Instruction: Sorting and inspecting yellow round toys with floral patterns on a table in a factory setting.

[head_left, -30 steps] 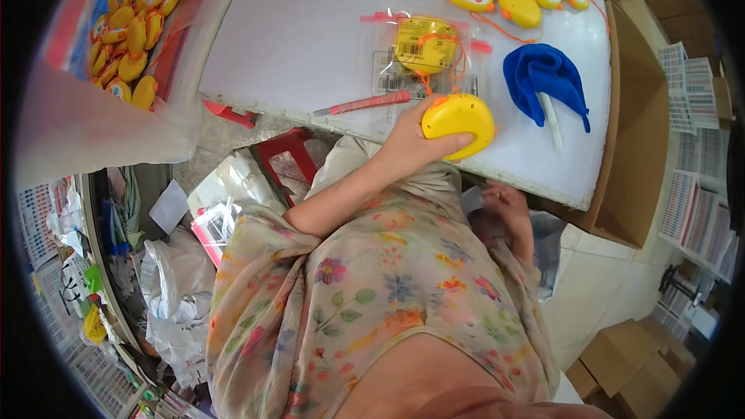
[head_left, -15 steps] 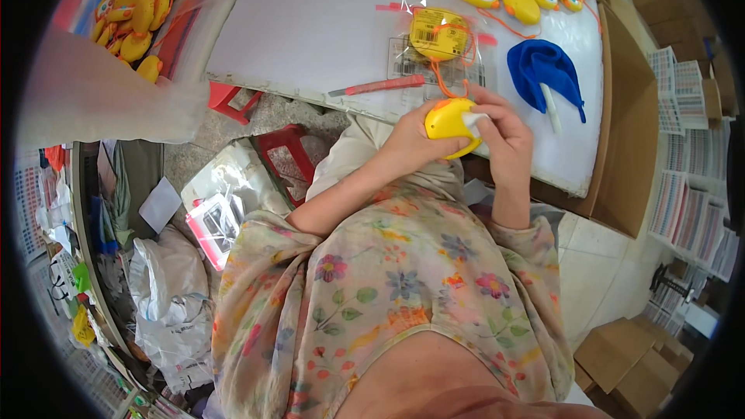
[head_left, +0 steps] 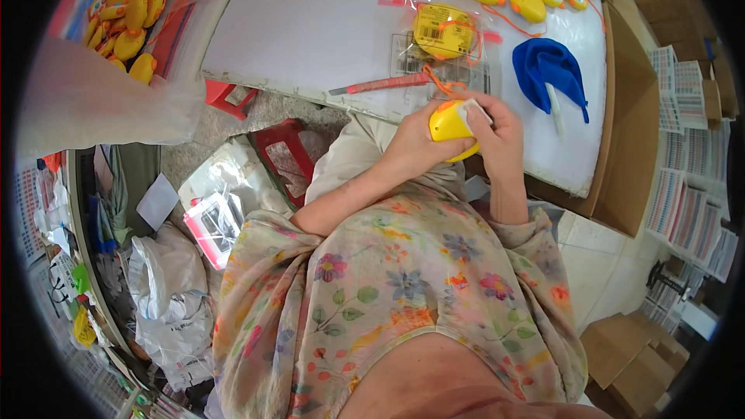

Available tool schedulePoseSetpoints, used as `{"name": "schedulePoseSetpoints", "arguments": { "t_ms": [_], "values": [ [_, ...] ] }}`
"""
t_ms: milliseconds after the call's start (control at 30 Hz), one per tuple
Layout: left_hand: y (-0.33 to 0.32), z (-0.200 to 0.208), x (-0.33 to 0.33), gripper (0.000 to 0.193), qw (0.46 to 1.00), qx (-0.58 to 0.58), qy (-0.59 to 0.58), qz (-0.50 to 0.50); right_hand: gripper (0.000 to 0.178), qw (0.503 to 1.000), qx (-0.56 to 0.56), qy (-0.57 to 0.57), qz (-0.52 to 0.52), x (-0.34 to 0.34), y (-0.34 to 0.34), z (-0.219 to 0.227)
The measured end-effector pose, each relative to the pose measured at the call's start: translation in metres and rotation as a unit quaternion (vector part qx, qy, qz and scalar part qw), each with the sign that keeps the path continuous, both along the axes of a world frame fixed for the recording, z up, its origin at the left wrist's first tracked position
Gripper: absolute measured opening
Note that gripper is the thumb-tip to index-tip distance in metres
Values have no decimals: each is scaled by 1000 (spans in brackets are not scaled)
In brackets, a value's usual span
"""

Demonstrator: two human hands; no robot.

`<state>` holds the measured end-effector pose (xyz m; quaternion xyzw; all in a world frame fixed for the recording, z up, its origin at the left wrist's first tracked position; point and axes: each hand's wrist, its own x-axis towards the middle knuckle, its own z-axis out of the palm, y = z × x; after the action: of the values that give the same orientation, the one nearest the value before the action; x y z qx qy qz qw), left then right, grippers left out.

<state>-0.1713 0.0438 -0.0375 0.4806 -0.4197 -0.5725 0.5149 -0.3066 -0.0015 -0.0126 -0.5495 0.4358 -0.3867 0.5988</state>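
Observation:
My left hand (head_left: 414, 143) is closed round a yellow oval toy (head_left: 447, 122) with an orange cord, held just off the table's near edge. In my right hand (head_left: 502, 138), thumb and fingers pinch a small white piece (head_left: 476, 112) against the toy's right side; whether it is cloth or sponge I cannot tell. Beyond my hands lies a clear bag (head_left: 403, 45) with another yellow toy (head_left: 444, 29), its labelled side up. A red-handled cutter (head_left: 384, 84) rests left of the toy in my hand.
A blue cloth (head_left: 545, 70) and a white stick (head_left: 554, 109) lie to the right on the white table (head_left: 303, 31). Several yellow toys (head_left: 528, 1) are heaped at the back, more at far left. A cardboard box (head_left: 621, 124) borders the right side; a red stool (head_left: 285, 147) stands below.
The white piece has turned and now lies flatter against the toy, with my right fingers curled closer. The orange cord has dropped into a bunch behind the toy.

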Motion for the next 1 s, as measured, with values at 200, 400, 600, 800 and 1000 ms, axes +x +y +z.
{"name": "schedulePoseSetpoints", "arguments": {
  "t_ms": [200, 400, 600, 800, 1000],
  "values": [
    [1, -1, -3, 53, 999, -15, -43, 1, 19, 999, 13, 27, -17, 1, -3, -5],
    [-3, -3, 2, 55, 1000, 17, 0, -24, 16, 999, -37, 3, -6, 3, 5, 3],
    [0, -4, -1, 55, 999, -20, -33, -16, 15, 997, 16, 44, -61, 3, -5, -13],
    [-3, -4, 7, 53, 998, 15, 35, -44, 19, 997, 22, -74, 0, 0, 4, -1],
    [-5, 4, 11, 49, 995, 45, -12, -89, 18, 996, -66, 59, -9, 4, 1, -10]
  ]
}}
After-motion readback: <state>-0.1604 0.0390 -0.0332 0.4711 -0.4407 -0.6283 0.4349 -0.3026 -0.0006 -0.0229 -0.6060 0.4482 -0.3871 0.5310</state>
